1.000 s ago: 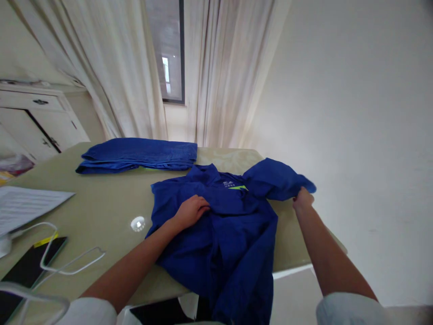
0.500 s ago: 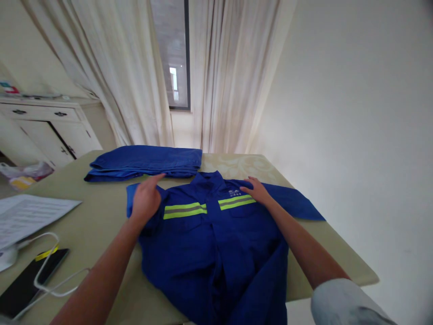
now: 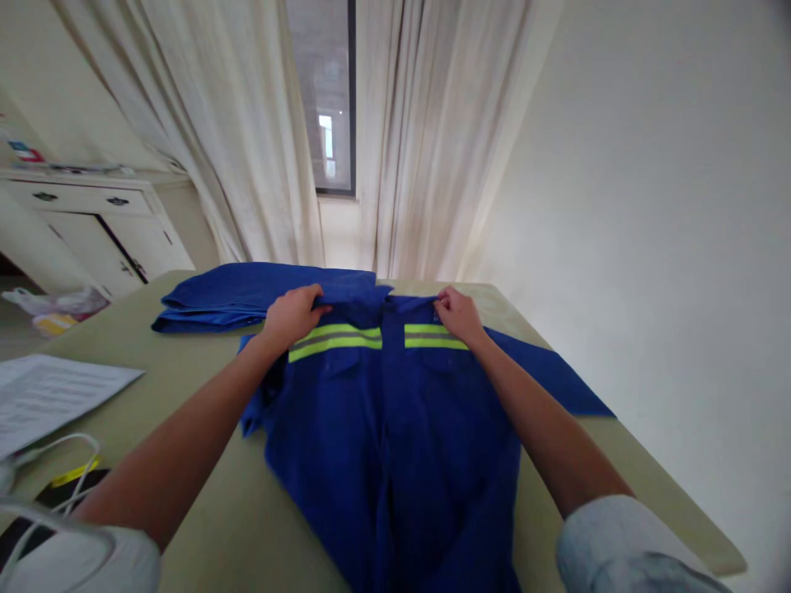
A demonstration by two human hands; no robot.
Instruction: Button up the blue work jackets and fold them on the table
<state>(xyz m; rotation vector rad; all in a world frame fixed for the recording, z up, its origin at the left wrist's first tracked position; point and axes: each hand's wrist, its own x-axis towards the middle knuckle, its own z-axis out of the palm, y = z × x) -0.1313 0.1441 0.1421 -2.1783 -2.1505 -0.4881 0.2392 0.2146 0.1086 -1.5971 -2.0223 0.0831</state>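
A blue work shirt [image 3: 383, 412] with yellow-green reflective stripes lies front up on the beige table [image 3: 203, 371], its hem hanging over the near edge. My left hand [image 3: 292, 315] grips the shirt's left shoulder near the collar, fingers curled into the cloth. My right hand [image 3: 456, 315] pinches the right shoulder in the same way. One sleeve [image 3: 549, 380] lies spread out flat to the right.
Folded blue trousers [image 3: 247, 292] lie just behind the shirt at the table's far side. Printed papers [image 3: 49, 395], a white cable [image 3: 55, 449] and a dark phone [image 3: 67, 486] sit at the left. A white cabinet [image 3: 105, 222] and curtains [image 3: 408, 140] stand beyond.
The crumpled shirt was spread flat, stripes showing. Both hands then slid from the chest up to the shoulders and closed on the cloth, and the shirt shifted away from me.
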